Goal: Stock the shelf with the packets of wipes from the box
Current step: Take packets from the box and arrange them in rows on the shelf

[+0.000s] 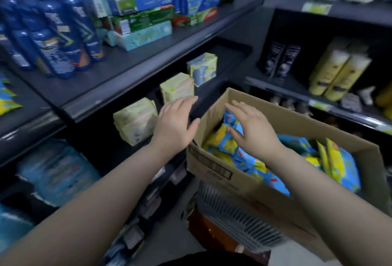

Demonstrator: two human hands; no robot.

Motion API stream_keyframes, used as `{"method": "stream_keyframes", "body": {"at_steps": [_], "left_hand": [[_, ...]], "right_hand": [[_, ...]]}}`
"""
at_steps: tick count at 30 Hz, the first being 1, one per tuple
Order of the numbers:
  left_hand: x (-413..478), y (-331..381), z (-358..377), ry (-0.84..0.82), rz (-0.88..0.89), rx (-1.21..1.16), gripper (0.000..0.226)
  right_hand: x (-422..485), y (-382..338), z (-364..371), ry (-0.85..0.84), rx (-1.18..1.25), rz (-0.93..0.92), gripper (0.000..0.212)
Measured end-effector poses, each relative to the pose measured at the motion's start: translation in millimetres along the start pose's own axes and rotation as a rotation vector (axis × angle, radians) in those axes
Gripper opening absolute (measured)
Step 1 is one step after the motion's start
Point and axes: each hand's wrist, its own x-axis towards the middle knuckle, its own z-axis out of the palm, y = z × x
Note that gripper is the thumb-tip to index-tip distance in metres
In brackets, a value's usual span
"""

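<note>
Above box [210, 168] of wipe packets [230, 145]: right hand [254, 130], fingers spread, empty; left hand [176, 124] beside box, fingers straight.

Legible text: none. The brown cardboard box [212, 170] has a dark printed block on its left wall, too blurred to read. Blue-and-yellow plastic wipe packets [231, 144] inside the box: print smeared. Dark blue plastic bottles [57, 38] up-left of the box: labels unreadable. Pale green shelf-edge tag [317, 7] above the box: unreadable.
</note>
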Motion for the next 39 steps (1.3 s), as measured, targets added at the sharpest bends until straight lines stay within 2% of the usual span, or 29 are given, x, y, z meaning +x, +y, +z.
{"method": "stream_keyframes", "body": {"at_steps": [6,11,17,24,26,28,30,33,34,35,37,39], "left_hand": [[24,38,45,-0.19,0.044,-0.034,0.06],[44,44,68,-0.268,0.103,-0.04,0.057],[55,25,80,-0.283,0.087,-0.087,0.052],[59,17,84,-0.284,0.114,-0.15,0.049],[63,17,86,-0.292,0.132,-0.175,0.048],[67,18,87,-0.298,0.121,-0.216,0.048],[72,19,87,-0.32,0.067,-0.276,0.051],[82,29,87,-0.372,-0.075,-0.446,0.066],[84,35,86,-0.393,-0.114,-0.505,0.07],[87,40,86,-0.398,-0.119,-0.533,0.068],[90,48,87,-0.369,-0.094,-0.504,0.049],[93,49,84,-0.319,-0.116,-0.483,0.028]], "right_hand": [[-39,65,-3,-0.052,-0.05,0.188,0.066],[-44,92,5,-0.123,-0.109,0.292,0.069],[-16,104,29,-0.307,-0.135,0.421,0.065],[15,106,42,-0.545,-0.168,0.483,0.077],[19,105,38,-0.499,-0.23,0.46,0.068],[20,103,30,-0.37,-0.24,0.454,0.04],[19,99,20,-0.195,-0.06,0.548,0.021],[19,84,7,0.07,0.703,0.779,0.018],[18,79,5,0.117,0.883,0.806,0.019],[17,75,6,0.142,0.972,0.804,0.018],[15,68,9,0.152,1.052,0.756,0.004],[11,69,12,0.094,0.979,0.698,0.008]]}}
